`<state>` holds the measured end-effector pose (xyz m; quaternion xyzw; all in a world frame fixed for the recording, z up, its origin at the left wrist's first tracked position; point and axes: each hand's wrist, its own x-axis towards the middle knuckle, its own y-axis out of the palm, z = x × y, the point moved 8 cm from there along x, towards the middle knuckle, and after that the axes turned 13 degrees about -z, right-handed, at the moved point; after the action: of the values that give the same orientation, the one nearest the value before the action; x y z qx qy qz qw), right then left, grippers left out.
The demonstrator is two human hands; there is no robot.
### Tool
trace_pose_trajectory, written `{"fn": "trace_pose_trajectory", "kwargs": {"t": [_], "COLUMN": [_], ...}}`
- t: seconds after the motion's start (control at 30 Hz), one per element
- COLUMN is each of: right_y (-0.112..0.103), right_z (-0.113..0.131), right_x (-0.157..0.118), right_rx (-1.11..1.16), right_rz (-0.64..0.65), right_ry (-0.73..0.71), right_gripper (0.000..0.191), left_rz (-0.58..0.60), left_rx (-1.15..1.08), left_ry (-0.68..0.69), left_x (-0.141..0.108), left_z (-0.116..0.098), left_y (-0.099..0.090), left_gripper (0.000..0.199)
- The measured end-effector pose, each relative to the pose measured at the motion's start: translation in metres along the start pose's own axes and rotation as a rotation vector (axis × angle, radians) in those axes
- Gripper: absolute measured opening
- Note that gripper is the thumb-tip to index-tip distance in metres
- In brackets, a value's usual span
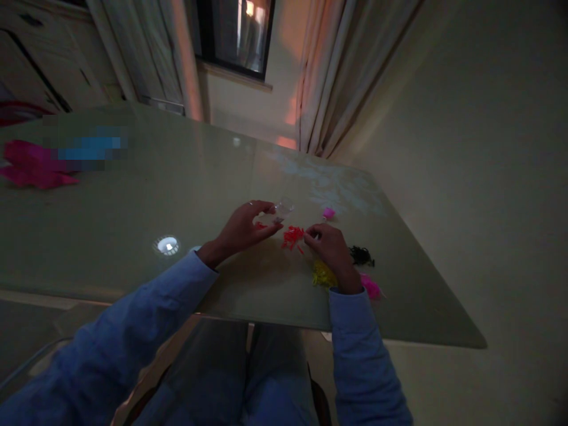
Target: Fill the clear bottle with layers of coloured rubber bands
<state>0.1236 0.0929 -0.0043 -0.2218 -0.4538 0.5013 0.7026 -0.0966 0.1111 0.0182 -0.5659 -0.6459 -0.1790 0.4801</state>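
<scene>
A small clear plastic container (284,207) sits between the thumb and fingers of my left hand (248,228), tilted above the table. Just right of it lies a loose pile of short red pieces (293,236), with a few more red bits near my left palm. My right hand (326,241) is closed in a pinch at the pile's right edge; what its fingertips hold is too small to make out. Beside my right wrist are a heap of yellow strands (323,276), a black tangle (361,255) and a bright pink bundle (371,287). Another small pink bundle (328,213) lies beyond my right hand.
The glossy greenish table (146,195) reflects a ceiling light. At its far left lie a crumpled magenta item (38,165) and a blurred blue thing (91,148). A wall (497,177) runs along the right side, and curtains (331,77) hang behind the far edge.
</scene>
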Motion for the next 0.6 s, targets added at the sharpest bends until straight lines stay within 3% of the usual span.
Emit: {"fn": "trace_pose_trajectory", "kwargs": {"t": [0.17, 0.6], "right_y": [-0.001, -0.050], "right_z": [-0.001, 0.033], "right_x": [0.000, -0.003], "right_rx": [0.101, 0.304], "right_rz": [-0.009, -0.452], "right_ry": [0.054, -0.225], "right_gripper": [0.010, 0.011], "left_rz": [0.016, 0.181], "left_rx": [0.014, 0.177], "left_ry": [0.004, 0.089], "left_x": [-0.001, -0.006], "left_z": [0.001, -0.001], "left_y": [0.002, 0.015], "left_gripper": [0.038, 0.037]}}
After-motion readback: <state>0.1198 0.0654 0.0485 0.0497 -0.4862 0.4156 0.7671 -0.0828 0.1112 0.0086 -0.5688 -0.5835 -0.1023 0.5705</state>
